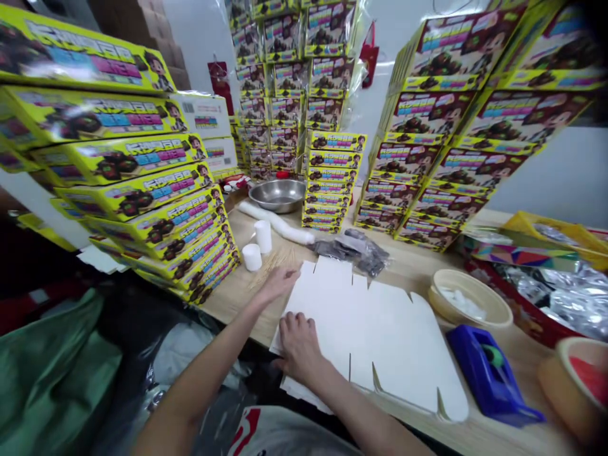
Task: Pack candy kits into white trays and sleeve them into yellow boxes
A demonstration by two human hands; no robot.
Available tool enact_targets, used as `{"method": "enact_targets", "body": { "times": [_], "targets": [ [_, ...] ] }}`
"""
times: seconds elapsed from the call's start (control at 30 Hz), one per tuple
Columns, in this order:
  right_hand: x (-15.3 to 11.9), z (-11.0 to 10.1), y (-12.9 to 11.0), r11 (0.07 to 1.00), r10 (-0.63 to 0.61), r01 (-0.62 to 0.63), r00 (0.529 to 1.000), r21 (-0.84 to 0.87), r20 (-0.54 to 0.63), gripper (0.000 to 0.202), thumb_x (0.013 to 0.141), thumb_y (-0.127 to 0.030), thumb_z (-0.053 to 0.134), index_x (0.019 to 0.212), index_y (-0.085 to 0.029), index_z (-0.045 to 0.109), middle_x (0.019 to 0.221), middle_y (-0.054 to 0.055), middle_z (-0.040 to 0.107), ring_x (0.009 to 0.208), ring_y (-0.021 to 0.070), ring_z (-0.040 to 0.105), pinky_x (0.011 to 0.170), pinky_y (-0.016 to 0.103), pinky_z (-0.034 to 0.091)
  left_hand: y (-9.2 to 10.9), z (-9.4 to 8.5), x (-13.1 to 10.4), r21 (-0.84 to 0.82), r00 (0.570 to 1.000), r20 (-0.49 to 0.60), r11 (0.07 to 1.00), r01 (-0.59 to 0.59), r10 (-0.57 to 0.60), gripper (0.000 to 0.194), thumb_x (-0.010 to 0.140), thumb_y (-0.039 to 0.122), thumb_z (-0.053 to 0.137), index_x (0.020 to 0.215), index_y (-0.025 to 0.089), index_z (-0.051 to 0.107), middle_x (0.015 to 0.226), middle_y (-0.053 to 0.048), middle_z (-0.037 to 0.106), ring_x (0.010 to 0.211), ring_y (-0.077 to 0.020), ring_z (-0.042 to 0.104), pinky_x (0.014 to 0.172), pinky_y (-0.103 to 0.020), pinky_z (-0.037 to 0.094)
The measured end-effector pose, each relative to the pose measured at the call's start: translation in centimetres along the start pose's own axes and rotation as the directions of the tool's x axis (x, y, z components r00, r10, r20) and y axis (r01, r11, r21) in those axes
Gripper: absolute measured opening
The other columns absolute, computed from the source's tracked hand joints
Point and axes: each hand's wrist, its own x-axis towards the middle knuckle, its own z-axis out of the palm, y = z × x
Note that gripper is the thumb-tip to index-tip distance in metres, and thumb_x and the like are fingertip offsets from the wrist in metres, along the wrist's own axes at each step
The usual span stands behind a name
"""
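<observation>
A flat white die-cut cardboard sheet with slits along its sides lies plain side up on the table, with more sheets showing under its near left edge. My right hand is at the sheet's left edge, fingers bent on top and thumb at the rim, gripping it. Just beyond, my left hand reaches to the far left corner with fingers stretched out, the tips touching or very near the cardboard. Whether it bears on the sheet cannot be made out. Thin wooden sticks lie beside this hand.
Stacked yellow printed boxes rise at left, more boxes at right. Behind are white cups, a steel bowl and dark packets. A blue tape dispenser and beige bowl stand right.
</observation>
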Motion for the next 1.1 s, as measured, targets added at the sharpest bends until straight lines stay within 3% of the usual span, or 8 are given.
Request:
{"method": "enact_targets", "body": {
  "times": [0.13,0.33,0.57,0.83,0.9,1.0,1.1],
  "targets": [
    [0.9,-0.2,0.3,0.996,-0.016,0.021,0.998,-0.084,0.061,0.056,0.058,-0.049,0.075,0.098,-0.014,0.057,0.101,0.014,0.056,0.092,0.0291,0.048,0.073,0.042,0.043,-1.9,-0.2,-2.7,-0.015,0.995,-0.001,0.995,0.1,-0.1,0.034,0.08,0.04,0.042,0.057,0.016,0.048,0.05,0.003,0.044,0.05,-0.01,0.042,0.048,-0.021,0.031],
    [1.3,-0.9,1.3,0.985,-0.114,0.128,0.987,-0.118,0.114,0.044,0.065,-0.046,0.07,0.093,-0.014,0.06,0.095,0.012,0.06,0.091,0.0281,0.051,0.068,0.036,0.044,-3.9,0.7,-4.8,-0.08,0.973,0.053,0.971,0.227,-0.223,0.033,0.078,0.044,0.042,0.063,0.016,0.051,0.051,0.002,0.048,0.046,-0.0101,0.047,0.045,-0.02,0.034],
    [1.7,-1.8,2.4,0.983,-0.149,0.164,0.975,-0.077,0.165,0.04,0.073,-0.056,0.06,0.083,-0.017,0.06,0.088,0.007,0.064,0.085,0.0234,0.055,0.064,0.03,0.042,-4.0,1.4,-5.9,-0.09,0.95,0.122,0.95,0.3,-0.289,0.033,0.075,0.041,0.045,0.059,0.014,0.055,0.049,0.001,0.05,0.046,-0.0098,0.045,0.046,-0.021,0.032],
    [1.0,-1.8,2.7,0.992,-0.123,0.123,0.99,0.007,0.076,0.028,0.079,-0.045,0.056,0.078,-0.016,0.058,0.081,0.007,0.064,0.078,0.0199,0.057,0.068,0.028,0.042,-4.4,2.4,-6.5,-0.11,0.936,0.124,0.933,0.344,-0.33,0.045,0.071,0.052,0.053,0.047,0.016,0.047,0.042,0.005,0.035,0.045,-0.0083,0.034,0.045,-0.023,0.022],
    [0.4,-1.6,2.7,0.992,-0.126,0.125,0.992,0.019,0.028,0.027,0.08,-0.042,0.055,0.079,-0.016,0.059,0.082,0.008,0.064,0.078,0.0204,0.057,0.068,0.029,0.042,-4.4,2.8,-6.7,-0.12,0.929,0.113,0.924,0.364,-0.351,0.046,0.066,0.053,0.06,0.044,0.016,0.043,0.041,0.006,0.031,0.045,-0.008,0.032,0.045,-0.023,0.021],
    [0.4,-2.2,3.2,0.981,-0.173,0.174,0.985,0.084,-0.018,0.034,0.08,-0.047,0.056,0.092,-0.015,0.059,0.089,0.01,0.064,0.083,0.022,0.057,0.069,0.03,0.044,-4.4,3.5,-6.9,-0.157,0.921,0.062,0.907,0.391,-0.386,0.035,0.061,0.041,0.066,0.049,0.016,0.045,0.047,0.006,0.037,0.048,-0.0087,0.037,0.046,-0.022,0.023],
    [3.5,-4.1,4.7,0.979,-0.156,0.153,0.988,0.136,0.018,0.044,0.085,-0.052,0.05,0.11,-0.017,0.055,0.096,0.011,0.063,0.087,0.0211,0.059,0.074,0.031,0.045,-3.7,4.1,-6.9,-0.188,0.92,0.017,0.902,0.388,-0.392,0.023,0.063,0.03,0.062,0.055,0.016,0.045,0.053,0.006,0.04,0.053,-0.0092,0.041,0.048,-0.021,0.027]
  ]
}}
